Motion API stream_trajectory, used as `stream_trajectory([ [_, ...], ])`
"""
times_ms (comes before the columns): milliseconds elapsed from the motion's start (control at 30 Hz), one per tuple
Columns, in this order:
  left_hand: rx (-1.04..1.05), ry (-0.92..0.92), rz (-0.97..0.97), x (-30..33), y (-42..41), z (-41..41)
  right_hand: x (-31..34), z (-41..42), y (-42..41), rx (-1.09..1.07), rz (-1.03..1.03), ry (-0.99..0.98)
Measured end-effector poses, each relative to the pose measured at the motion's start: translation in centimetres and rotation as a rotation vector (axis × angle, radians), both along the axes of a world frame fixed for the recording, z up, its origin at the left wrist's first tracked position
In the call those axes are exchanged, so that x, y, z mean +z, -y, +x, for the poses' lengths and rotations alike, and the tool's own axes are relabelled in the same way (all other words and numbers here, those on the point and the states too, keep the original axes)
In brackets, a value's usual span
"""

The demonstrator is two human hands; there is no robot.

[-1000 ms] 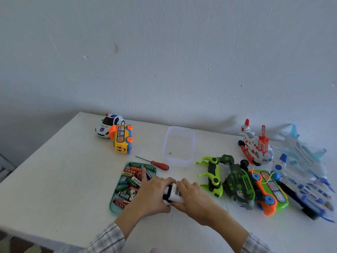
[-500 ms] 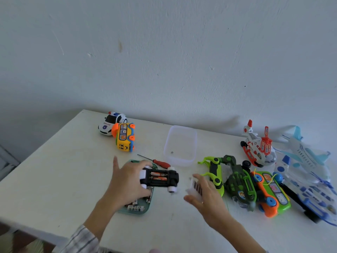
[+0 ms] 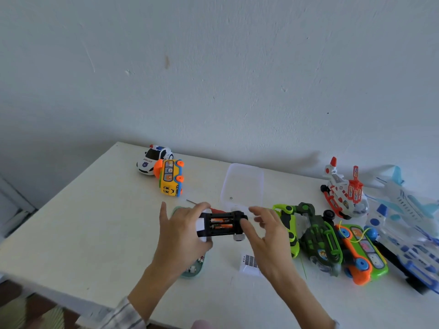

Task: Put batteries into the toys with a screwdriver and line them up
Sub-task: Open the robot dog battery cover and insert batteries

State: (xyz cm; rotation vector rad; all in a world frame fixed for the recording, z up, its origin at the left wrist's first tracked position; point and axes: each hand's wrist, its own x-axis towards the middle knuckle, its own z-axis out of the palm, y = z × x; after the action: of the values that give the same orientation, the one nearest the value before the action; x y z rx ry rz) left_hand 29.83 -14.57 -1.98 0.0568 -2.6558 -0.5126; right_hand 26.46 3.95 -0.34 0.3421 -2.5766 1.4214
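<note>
My left hand (image 3: pixel 180 236) grips a toy car (image 3: pixel 222 226) turned upside down above the table. Its black underside faces me, and two orange-and-black batteries (image 3: pixel 221 223) lie in the open compartment. My right hand (image 3: pixel 268 241) is at the car's right end, with the thumb touching it and the fingers loosely spread. The white battery cover (image 3: pixel 249 263), with a dark grille, lies on the table below that hand. Only the metal tip of the screwdriver (image 3: pixel 191 202) shows behind the car. My left hand hides most of the teal battery tray (image 3: pixel 193 273).
A police car (image 3: pixel 154 159) and a yellow bus (image 3: pixel 171 178) stand at the back left of the white table (image 3: pixel 95 222). A clear box (image 3: pixel 242 184) sits behind the hands. At the right lie green toys (image 3: pixel 318 238), an orange toy (image 3: pixel 363 250), a red-white plane (image 3: pixel 342 191) and a blue plane (image 3: pixel 408 214).
My hands parted and the left one turned the car underside up. My right hand took the cover off, laid it on the table and came back to the car's right end.
</note>
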Motion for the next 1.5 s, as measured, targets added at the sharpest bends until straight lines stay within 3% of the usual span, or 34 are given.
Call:
stream_trajectory([
  [133, 0.001, -0.119, -0.105, 0.6, -1.2, -0.2, 2.2, 0.4, 2.4, -0.011, -0.028, 0.023],
  [533, 0.009, -0.197, -0.104, 1.0, -1.8, -0.8, 3.1, 0.1, 3.2, -0.087, -0.012, 0.078],
  [767, 0.026, -0.171, -0.079, 0.3, -1.8, -1.5, 2.5, -0.9, 3.5, -0.098, 0.042, 0.023],
  [967, 0.071, -0.088, -0.023, -0.7, -1.3, -2.4, 0.8, -1.4, 3.9, 0.077, -0.003, 0.02],
  [1133, 0.118, -0.029, 0.005, -1.3, -1.5, -3.1, -1.7, -2.6, 3.8, 0.075, 0.129, -0.226],
  [1200, 0.137, -0.034, -0.018, -1.6, -1.7, -3.3, -1.5, -3.7, 3.8, 0.07, 0.021, -0.245],
  [1300, 0.186, -0.015, -0.019, -1.9, -1.5, -3.6, -0.5, -6.4, 3.3, 0.018, -0.243, -0.049],
  [1333, 0.205, -0.016, -0.016, -1.9, -1.4, -3.7, -0.5, -7.8, 2.9, -0.018, -0.189, -0.029],
  [1433, 0.254, -0.025, -0.035, -1.7, -1.0, -3.8, -2.0, -11.4, 2.4, -0.043, 0.405, 0.044],
  [1500, 0.28, -0.036, -0.045, -1.4, -1.0, -3.8, -3.3, -12.7, 2.5, -0.001, 0.671, 0.11],
])
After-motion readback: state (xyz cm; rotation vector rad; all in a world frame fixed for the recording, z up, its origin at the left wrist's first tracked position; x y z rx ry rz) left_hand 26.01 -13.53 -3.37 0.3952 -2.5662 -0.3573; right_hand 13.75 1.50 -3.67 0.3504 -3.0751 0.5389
